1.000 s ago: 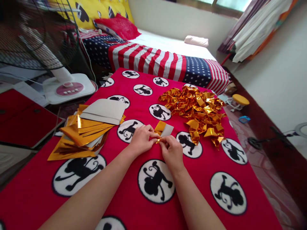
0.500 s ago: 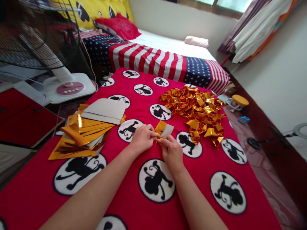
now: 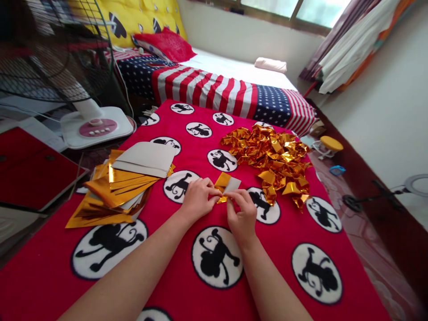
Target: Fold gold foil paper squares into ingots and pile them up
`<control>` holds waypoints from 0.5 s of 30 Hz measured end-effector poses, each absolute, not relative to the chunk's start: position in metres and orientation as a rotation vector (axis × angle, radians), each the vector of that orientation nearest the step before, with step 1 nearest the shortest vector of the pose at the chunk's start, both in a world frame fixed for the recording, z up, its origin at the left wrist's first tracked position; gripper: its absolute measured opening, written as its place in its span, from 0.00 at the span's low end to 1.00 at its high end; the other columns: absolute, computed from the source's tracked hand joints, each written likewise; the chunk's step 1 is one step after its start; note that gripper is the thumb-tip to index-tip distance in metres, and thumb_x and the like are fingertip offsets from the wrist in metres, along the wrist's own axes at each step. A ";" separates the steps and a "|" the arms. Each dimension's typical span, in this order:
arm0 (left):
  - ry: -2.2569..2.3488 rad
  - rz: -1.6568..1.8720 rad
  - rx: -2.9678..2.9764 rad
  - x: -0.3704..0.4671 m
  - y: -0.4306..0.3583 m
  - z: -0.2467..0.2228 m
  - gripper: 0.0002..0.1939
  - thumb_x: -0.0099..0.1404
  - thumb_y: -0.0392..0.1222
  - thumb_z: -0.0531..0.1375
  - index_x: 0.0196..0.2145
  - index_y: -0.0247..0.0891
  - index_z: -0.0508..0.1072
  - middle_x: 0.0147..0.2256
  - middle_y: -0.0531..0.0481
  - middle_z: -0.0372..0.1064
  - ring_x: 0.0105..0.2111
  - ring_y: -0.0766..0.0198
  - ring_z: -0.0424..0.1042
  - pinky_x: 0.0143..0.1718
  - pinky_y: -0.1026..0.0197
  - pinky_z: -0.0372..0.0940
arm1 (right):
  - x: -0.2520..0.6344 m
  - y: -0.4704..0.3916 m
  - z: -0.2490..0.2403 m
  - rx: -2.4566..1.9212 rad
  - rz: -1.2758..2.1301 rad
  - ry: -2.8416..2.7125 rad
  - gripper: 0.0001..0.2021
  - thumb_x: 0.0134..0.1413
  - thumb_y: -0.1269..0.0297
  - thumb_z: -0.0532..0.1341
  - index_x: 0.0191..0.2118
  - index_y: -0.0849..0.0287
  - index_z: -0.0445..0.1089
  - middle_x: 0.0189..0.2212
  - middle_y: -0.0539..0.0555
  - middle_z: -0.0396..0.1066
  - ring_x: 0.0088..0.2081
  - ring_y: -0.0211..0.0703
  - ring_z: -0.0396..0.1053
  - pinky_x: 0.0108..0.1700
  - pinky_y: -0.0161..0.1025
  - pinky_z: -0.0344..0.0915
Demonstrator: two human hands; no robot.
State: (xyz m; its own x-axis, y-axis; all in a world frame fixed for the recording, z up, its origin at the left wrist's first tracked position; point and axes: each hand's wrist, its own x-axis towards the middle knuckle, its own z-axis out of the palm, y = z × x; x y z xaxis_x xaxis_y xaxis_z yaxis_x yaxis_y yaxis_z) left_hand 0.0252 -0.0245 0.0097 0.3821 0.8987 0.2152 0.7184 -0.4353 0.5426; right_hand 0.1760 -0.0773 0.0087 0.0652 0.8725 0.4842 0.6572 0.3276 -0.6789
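Between my hands lies a small sheet of gold foil paper (image 3: 223, 179), partly folded, with a grey-white back face showing at its right. The fingers of my left hand (image 3: 200, 196) are closed on its left near edge. From the right, my right hand (image 3: 241, 211) pinches the same sheet near its lower edge. Fingertips hide part of the fold. To the left sits a loose stack of flat gold foil sheets (image 3: 110, 191), with grey-white sheets (image 3: 145, 158) on top. A heap of folded gold foil pieces (image 3: 270, 154) spreads at the far right of the table.
A red cloth with monkey prints (image 3: 160, 267) covers the table. A white fan (image 3: 98, 127) stands beyond the left edge. Behind is a bed with a stars-and-stripes cover (image 3: 207, 91). A yellow stool (image 3: 331, 143) is on the floor at right.
My right fingers have lifted and straightened slightly along the foil paper, and my left thumb has shifted on it. More gold shows at the lower edge. The whole view has tilted up a little.
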 end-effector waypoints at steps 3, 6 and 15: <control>1.420 0.708 2.302 0.025 -0.026 0.007 0.09 0.61 0.41 0.61 0.35 0.50 0.81 0.35 0.50 0.69 0.39 0.59 0.66 0.41 0.54 0.57 | 0.169 -0.073 0.013 -1.324 0.246 -1.732 0.16 0.62 0.67 0.54 0.54 0.55 0.68 0.48 0.58 0.71 0.51 0.47 0.68 0.54 0.45 0.63; 1.419 0.675 2.317 0.025 -0.026 0.006 0.08 0.60 0.39 0.60 0.33 0.46 0.80 0.36 0.49 0.69 0.39 0.58 0.66 0.42 0.54 0.57 | 0.160 -0.069 0.014 -1.321 0.364 -1.933 0.23 0.65 0.61 0.52 0.64 0.57 0.57 0.59 0.59 0.63 0.61 0.48 0.60 0.64 0.50 0.52; 1.425 0.705 2.313 0.025 -0.027 0.007 0.07 0.60 0.39 0.61 0.31 0.46 0.80 0.34 0.51 0.69 0.38 0.60 0.66 0.40 0.55 0.57 | 0.173 -0.034 0.004 -1.575 0.509 -2.049 0.27 0.67 0.56 0.45 0.67 0.59 0.48 0.65 0.60 0.52 0.65 0.49 0.53 0.66 0.58 0.40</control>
State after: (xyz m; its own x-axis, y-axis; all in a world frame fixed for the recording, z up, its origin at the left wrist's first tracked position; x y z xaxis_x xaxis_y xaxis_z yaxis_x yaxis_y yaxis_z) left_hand 0.0251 -0.0269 0.0071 0.3762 0.8961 0.2357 0.7309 -0.4433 0.5188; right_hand 0.1734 -0.0344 0.0043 -0.2039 0.9656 0.1614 0.7776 0.2599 -0.5725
